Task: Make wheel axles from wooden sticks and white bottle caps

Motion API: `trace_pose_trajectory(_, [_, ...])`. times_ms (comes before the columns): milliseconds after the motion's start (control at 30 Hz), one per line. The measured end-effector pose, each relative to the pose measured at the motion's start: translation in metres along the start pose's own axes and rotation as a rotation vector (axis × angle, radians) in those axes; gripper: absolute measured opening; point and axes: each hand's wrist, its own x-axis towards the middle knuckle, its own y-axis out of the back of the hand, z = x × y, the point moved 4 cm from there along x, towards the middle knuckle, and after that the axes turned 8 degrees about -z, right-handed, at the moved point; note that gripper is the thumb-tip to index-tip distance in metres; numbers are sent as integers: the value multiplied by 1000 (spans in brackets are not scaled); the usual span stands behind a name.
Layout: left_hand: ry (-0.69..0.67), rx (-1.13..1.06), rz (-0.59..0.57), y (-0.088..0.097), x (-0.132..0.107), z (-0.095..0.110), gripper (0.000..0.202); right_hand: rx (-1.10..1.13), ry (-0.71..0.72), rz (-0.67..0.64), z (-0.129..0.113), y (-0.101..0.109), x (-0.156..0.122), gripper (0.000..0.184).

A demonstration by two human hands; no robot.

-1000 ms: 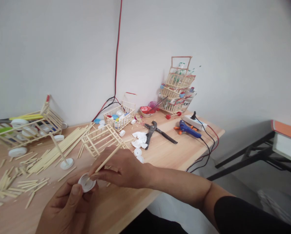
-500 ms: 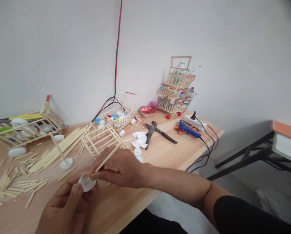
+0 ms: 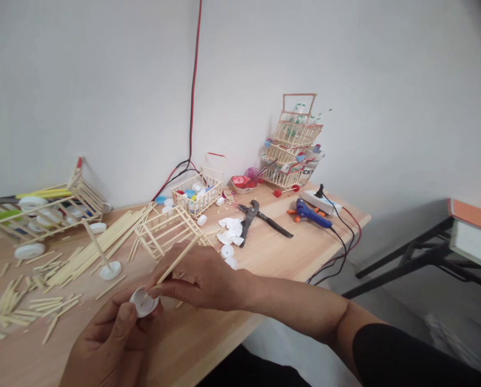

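Note:
My left hand [image 3: 107, 344] is low in the view, fingers closed around a small white bottle cap [image 3: 143, 304]. My right hand [image 3: 202, 279] pinches a thin wooden stick [image 3: 178, 262] and holds its lower end in the centre of that cap. The stick slants up to the right. Both hands hover over the near edge of the wooden table [image 3: 264, 247]. Just behind them lies a ladder-like frame of sticks [image 3: 165, 231].
Loose sticks [image 3: 30, 306] and white caps [image 3: 29, 250] litter the left side. A stick-and-cap piece [image 3: 103, 258] stands nearby. Further back are a stick cart [image 3: 42, 209], a small basket of caps [image 3: 198, 194], pliers [image 3: 252, 215], a blue glue gun [image 3: 311, 213], a power strip [image 3: 321, 200], stacked baskets [image 3: 295, 145].

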Motion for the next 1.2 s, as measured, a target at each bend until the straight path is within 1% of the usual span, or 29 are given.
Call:
trace_pose_trajectory(167, [40, 7, 27, -4, 0, 2, 54, -6, -17, -13, 1, -1, 0, 24])
trace_pose_trajectory(267, [54, -4, 39, -3, 1, 0, 56, -10, -12, -3, 1, -2, 0, 26])
trace_pose_trajectory(433, [51, -15, 29, 1, 0, -2, 58, -10, 10, 33, 0, 0, -1, 28])
trace_pose_trajectory(567, [47, -17, 32, 0, -1, 0, 57, -3, 23, 7, -1, 1, 0, 27])
trace_pose_trajectory(700, [49, -12, 46, -4, -1, 2, 57, -10, -10, -5, 1, -1, 0, 26])
trace_pose_trajectory(900, [44, -16, 38, -6, -2, 4, 57, 14, 49, 38, 0, 0, 0, 31])
trace_pose_trajectory(1067, [22, 5, 12, -4, -2, 3, 53, 22, 19, -1, 1, -1, 0, 24])
trace_pose_trajectory(1200, [34, 22, 42, -1, -2, 3, 55, 20, 39, 34, 0, 0, -1, 26])
